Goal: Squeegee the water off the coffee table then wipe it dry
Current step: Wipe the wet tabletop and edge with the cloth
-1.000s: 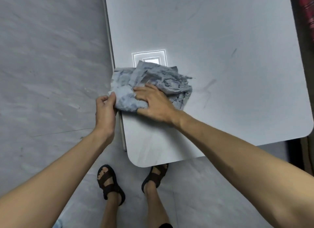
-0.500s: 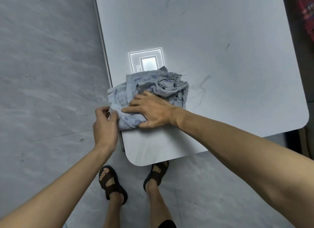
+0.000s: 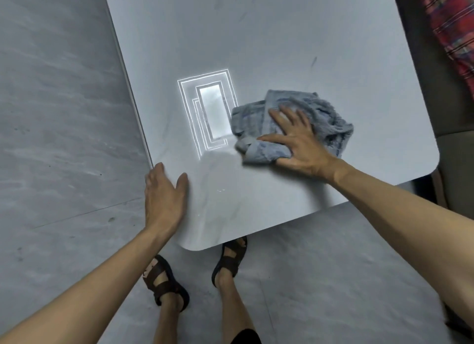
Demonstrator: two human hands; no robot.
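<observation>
Standing in brown strap sandals (image 3: 166,283), the person lays the left hand (image 3: 164,200) flat and empty at the near-left edge of the glossy pale-grey bench (image 3: 282,35). Farther in, the right hand (image 3: 300,146), fingers spread, presses the crumpled blue-grey towel cloth (image 3: 329,117) onto the top. Wiping dry seems underway; next, the cloth should sweep the streaked near corner.

Crumpled grey-blue towel (image 3: 320,117) on glossy white coffee table (image 3: 282,35)
</observation>
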